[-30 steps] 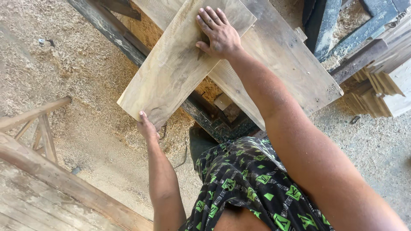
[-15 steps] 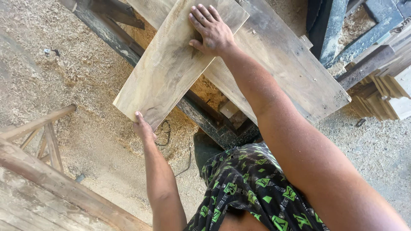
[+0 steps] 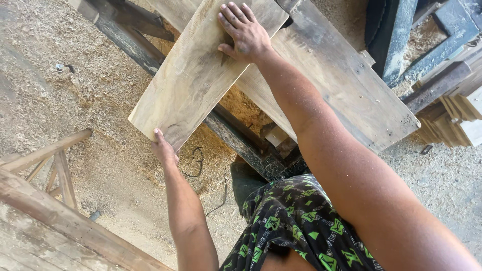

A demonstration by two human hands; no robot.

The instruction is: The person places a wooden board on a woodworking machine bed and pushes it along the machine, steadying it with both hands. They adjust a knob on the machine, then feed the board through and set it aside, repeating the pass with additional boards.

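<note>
A pale, weathered wooden plank [image 3: 196, 75] lies slanted across a wider board [image 3: 341, 85] on a dark machine frame. My left hand [image 3: 163, 149] grips the plank's near end from below, fingers curled under its edge. My right hand [image 3: 244, 34] presses flat on the plank's top face near its far end, fingers spread. The plank's near end juts out over the sawdust floor.
Sawdust covers the ground [image 3: 75, 95]. A dark metal beam [image 3: 241, 140] runs diagonally under the boards. A rough wooden trestle [image 3: 45, 200] stands at lower left. Stacked timber [image 3: 452, 120] and dark machine parts [image 3: 396, 35] lie at upper right. A black cord [image 3: 193, 163] trails on the sawdust.
The plank, with both hands on it, sits a little farther up and away in the view than a second ago. Both hands keep the same hold.
</note>
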